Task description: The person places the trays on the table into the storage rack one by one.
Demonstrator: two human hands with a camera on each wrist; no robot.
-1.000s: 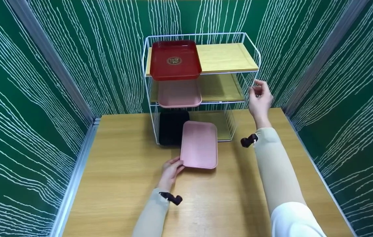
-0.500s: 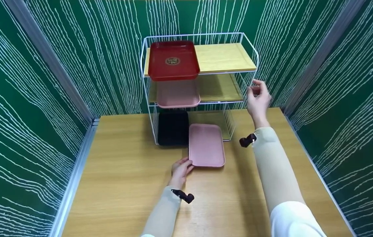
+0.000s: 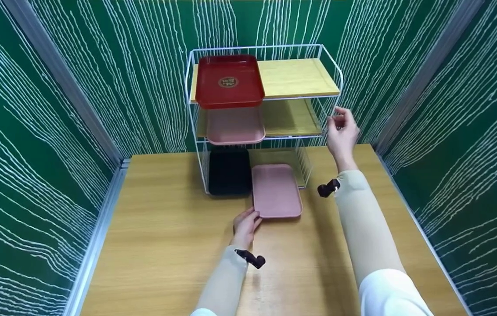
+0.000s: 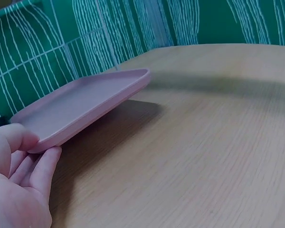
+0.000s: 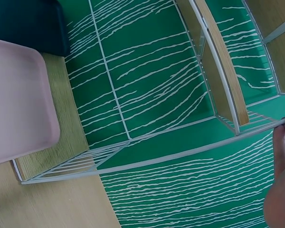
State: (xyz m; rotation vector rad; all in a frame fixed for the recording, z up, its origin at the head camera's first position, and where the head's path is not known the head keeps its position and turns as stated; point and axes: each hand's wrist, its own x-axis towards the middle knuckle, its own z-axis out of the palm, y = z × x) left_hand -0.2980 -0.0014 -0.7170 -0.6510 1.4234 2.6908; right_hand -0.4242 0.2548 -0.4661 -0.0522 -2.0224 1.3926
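In the head view my left hand (image 3: pixel 245 226) pinches the near left corner of a pink tray (image 3: pixel 277 191), thumb on top and fingers underneath. The left wrist view shows this tray (image 4: pixel 85 102) raised off the table at the near side, with a shadow below. Its far part reaches over the bottom shelf of a white wire rack (image 3: pixel 299 77), to the right of a black tray (image 3: pixel 229 173). My right hand (image 3: pixel 343 131) grips the rack's right front wire, also visible at the right edge of the right wrist view.
A red tray (image 3: pixel 231 97) with a round gold emblem lies on the rack's top shelf, left side. Below it, another pink tray (image 3: pixel 235 127) sits on the left of the middle shelf. The wooden table (image 3: pixel 160 245) is bounded by green, white-lined walls (image 3: pixel 55 109).
My left hand has carried the pink tray to the right and slightly toward the rack, from overlapping the black tray to beside it. My right hand keeps its grip on the rack.
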